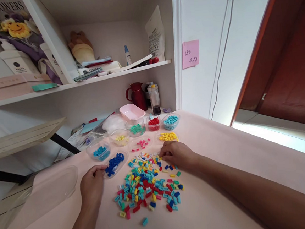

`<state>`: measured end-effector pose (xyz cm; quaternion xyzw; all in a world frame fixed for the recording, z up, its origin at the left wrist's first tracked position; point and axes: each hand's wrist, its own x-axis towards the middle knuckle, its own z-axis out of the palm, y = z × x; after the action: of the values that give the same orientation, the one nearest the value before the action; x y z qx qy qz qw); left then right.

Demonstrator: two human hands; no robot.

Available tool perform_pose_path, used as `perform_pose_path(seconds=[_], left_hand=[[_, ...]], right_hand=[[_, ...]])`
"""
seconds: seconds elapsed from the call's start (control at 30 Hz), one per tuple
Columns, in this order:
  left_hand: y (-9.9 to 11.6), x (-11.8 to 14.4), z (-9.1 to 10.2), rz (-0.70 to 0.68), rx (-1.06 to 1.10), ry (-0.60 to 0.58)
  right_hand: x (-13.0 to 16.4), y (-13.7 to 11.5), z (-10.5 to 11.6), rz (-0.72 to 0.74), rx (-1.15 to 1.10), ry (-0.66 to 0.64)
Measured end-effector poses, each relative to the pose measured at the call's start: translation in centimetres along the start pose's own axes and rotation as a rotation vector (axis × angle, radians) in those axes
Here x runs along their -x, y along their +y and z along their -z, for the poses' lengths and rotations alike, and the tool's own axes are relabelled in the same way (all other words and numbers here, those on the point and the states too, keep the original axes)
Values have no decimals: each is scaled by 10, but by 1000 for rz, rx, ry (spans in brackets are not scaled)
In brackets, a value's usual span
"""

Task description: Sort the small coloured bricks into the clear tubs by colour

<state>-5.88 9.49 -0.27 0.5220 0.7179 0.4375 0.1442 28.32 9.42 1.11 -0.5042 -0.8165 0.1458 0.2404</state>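
A loose heap of small coloured bricks (149, 186) lies on the pale pink table (225, 158) in front of me. My left hand (92, 184) rests at the near left edge of a clear tray of dark blue bricks (114, 163), fingertips curled beside it. My right hand (177, 154) sits at the heap's far right edge, fingers bent down onto the bricks just below a tray of yellow bricks (168, 137). Whether either hand pinches a brick is hidden by the fingers.
More clear trays hold sorted bricks: light blue (100, 152), pale yellow (120, 138), green (137, 129), red (153, 123), teal (171, 121), pink (141, 143). A pink tub (131, 112), red jug (137, 94) and bottle (154, 100) stand behind. A clear lid (47, 195) lies left.
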Motion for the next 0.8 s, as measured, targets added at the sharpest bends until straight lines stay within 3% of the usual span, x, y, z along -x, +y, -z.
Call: perform_pose_path(seconds=[0.27,0.47,0.6,0.73,0.8], left_hand=[[-2,-1,0,15,-11,-7],[2,-1,3,52,-52,-12],[7,1,5,66,-65,-9],[6,-1,3,70,-65,-13],[2,-3,1,66,-50,-16]], right_hand=[[-1,0,6,-95,-148,38],[-8,31,22,-171,-79,334],[-9,48,32,-234,-108,416],[-3,37,46,-308,-329,463],[1,28,51,-300,-392,396]])
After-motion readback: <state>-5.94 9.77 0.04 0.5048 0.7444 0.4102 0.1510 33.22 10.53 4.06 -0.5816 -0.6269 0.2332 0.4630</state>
